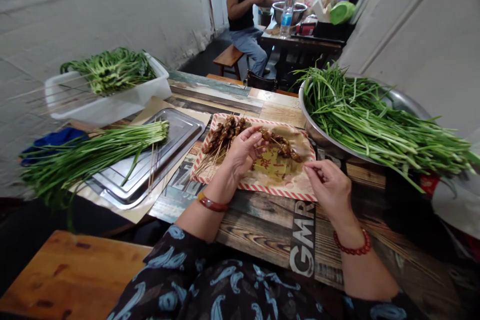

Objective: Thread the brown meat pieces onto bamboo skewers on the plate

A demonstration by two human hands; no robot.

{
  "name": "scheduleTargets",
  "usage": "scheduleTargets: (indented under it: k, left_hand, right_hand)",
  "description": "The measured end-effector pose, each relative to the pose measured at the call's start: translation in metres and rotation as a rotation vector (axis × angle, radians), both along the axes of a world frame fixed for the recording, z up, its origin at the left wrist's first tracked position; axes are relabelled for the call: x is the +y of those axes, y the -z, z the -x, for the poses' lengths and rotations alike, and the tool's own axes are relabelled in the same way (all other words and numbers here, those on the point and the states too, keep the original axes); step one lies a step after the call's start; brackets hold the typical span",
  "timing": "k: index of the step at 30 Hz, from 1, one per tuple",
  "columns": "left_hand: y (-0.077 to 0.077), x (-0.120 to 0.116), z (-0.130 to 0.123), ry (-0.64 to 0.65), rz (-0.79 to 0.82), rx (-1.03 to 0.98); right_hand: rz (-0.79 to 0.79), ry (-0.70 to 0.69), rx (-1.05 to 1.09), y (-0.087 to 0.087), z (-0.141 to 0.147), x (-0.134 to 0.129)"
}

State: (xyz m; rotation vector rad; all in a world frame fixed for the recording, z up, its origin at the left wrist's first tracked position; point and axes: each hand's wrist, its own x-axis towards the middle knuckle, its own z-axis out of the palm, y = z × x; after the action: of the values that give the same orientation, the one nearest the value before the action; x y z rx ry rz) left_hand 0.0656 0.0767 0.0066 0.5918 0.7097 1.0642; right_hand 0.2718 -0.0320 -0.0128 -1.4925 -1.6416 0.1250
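Observation:
A tray (277, 190) with a red-and-white striped rim lies before me on the table. My left hand (245, 149) is over its middle, fingers closed at one end of a skewer of dark brown glazed pieces (285, 149). Several similar glazed skewers (226, 132) are bunched at the tray's left, their thin sticks pointing toward me. At the tray's right edge is my right hand (330, 185), thumb and fingers pinched together. Whatever may be between those fingertips is too small to make out.
Left, long green stalks (108, 152) lie across a metal tray lid (176, 132). Behind them, a white tub (146, 92) holds skewered leafy greens (112, 70). A large steel bowl (313, 132) of greens (375, 120) stands right. Beyond, a person (242, 5) sits near a water bottle (287, 12).

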Motion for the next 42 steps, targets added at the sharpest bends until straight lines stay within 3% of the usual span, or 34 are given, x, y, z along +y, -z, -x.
scheduleTargets:
  k: [42]
  left_hand:
    - [0.0041, -0.0001, -0.0022, -0.056, -0.067, 0.052]
  right_hand:
    - [-0.030, -0.044, -0.048, -0.0011, 0.0009, -0.0007]
